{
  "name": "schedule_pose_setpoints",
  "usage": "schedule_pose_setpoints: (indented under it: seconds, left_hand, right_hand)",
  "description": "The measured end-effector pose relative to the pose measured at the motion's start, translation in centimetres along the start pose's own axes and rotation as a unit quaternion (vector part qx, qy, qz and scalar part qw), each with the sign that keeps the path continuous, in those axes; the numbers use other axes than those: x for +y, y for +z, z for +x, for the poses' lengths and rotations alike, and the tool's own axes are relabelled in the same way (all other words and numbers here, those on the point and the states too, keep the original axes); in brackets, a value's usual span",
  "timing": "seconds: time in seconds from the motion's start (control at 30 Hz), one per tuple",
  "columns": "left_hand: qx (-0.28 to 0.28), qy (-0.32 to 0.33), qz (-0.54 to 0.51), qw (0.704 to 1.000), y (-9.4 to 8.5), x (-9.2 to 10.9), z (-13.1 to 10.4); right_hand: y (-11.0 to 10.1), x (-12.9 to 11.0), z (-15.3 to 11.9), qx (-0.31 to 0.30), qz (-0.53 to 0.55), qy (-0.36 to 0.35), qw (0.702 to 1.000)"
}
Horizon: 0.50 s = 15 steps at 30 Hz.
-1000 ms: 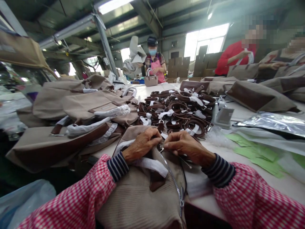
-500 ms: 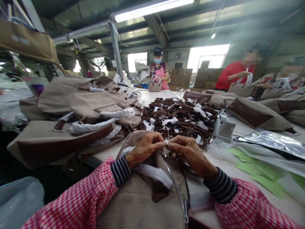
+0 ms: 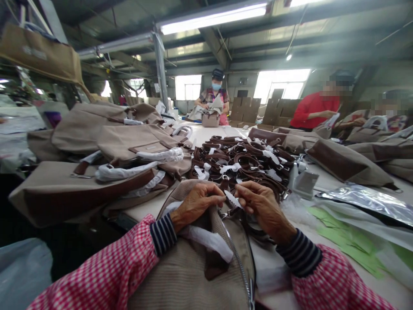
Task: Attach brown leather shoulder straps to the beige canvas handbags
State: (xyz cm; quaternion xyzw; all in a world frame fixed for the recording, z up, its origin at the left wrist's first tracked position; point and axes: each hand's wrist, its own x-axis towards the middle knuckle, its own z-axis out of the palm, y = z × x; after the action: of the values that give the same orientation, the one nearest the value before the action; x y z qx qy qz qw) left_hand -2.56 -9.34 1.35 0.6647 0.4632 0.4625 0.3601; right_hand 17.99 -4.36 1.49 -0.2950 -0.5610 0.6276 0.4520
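A grey-brown ribbed bag point(image 3: 174, 271) lies in front of me, its silver zipper point(image 3: 230, 241) running down the right side. My left hand point(image 3: 198, 200) rests over the bag's top edge, thumb and forefinger pinched at one end of a small white strip with a jagged edge point(image 3: 232, 199). Close to the strip's other side is my right hand point(image 3: 263, 209), fingers curled together; what lies between its fingertips is hidden. A brown strap tab with a metal ring point(image 3: 225, 183) shows between the hands. A white-wrapped handle point(image 3: 209, 241) lies across the bag.
Coiled brown straps with white wraps point(image 3: 245, 159) are heaped behind my hands. Bags point(image 3: 80, 185) are piled at left, more bags point(image 3: 348, 163) at right. Green sheets point(image 3: 348, 241) and clear plastic point(image 3: 374, 198) lie at right. Co-workers, one in red point(image 3: 316, 107), stand across the table.
My right hand has shifted slightly right, away from the left, so the white strip shows between them. The co-worker at the back now handles grey material above a small bag.
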Motion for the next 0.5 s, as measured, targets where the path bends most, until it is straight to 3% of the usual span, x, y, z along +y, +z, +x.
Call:
schedule_pose_setpoints:
  seconds: [0.13, 0.5]
  left_hand:
    - [0.012, -0.001, 0.016, 1.0, 0.24, 0.17, -0.14]
    - [0.003, 0.03, 0.128, 0.991, 0.47, 0.02, -0.12]
  right_hand:
    - [0.57, -0.12, -0.75, -0.055, -0.073, 0.023, 0.996]
    - [0.81, 0.16, -0.92, -0.045, -0.162, 0.029, 0.985]
